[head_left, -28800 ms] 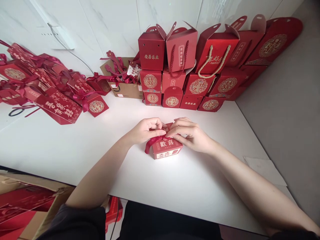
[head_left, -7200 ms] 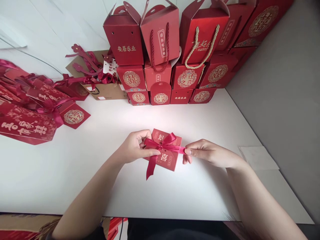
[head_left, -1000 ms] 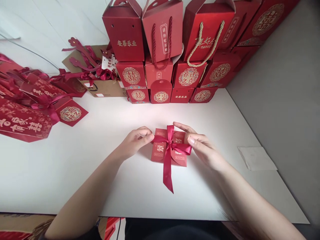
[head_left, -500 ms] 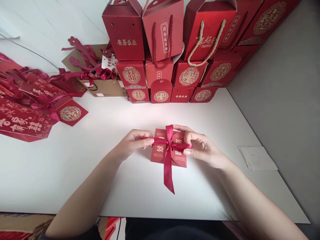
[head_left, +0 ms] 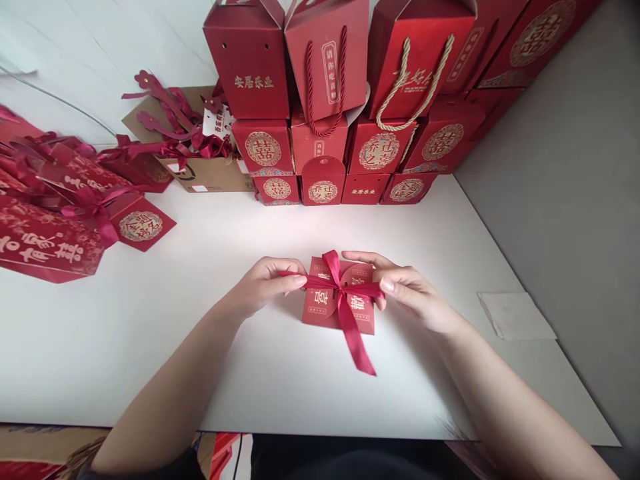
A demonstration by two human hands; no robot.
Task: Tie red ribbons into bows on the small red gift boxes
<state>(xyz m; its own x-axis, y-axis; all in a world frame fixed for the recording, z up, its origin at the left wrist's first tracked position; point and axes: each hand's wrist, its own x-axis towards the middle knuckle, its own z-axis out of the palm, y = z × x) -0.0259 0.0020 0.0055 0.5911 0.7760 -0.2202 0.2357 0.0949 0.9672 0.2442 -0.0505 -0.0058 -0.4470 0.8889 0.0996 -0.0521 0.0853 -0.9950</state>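
A small red gift box (head_left: 317, 315) with pale printed characters lies on the white table between my hands. Across its top runs a red satin ribbon (head_left: 356, 337), knotted at the middle, with one end trailing over the box's near edge onto the table side. My left hand (head_left: 277, 283) pinches the part of the ribbon that reaches left. On the other side, my right hand (head_left: 410, 290) pinches the part that reaches right between thumb and fingers. Its index finger extends along the far right corner of the box. The ribbon is drawn out sideways between both hands.
Red gift boxes (head_left: 323, 190) stand stacked at the back, some with rope handles. A cardboard box (head_left: 210, 175) of ribbons and tags is left of them. Ribboned red boxes (head_left: 55, 233) sit far left. A white paper (head_left: 515, 315) lies right, near the grey wall (head_left: 565, 200).
My right hand has shifted slightly right and now pinches the ribbon's right part at its end. The trailing end has swung to the right, and the upper loop has tipped left.
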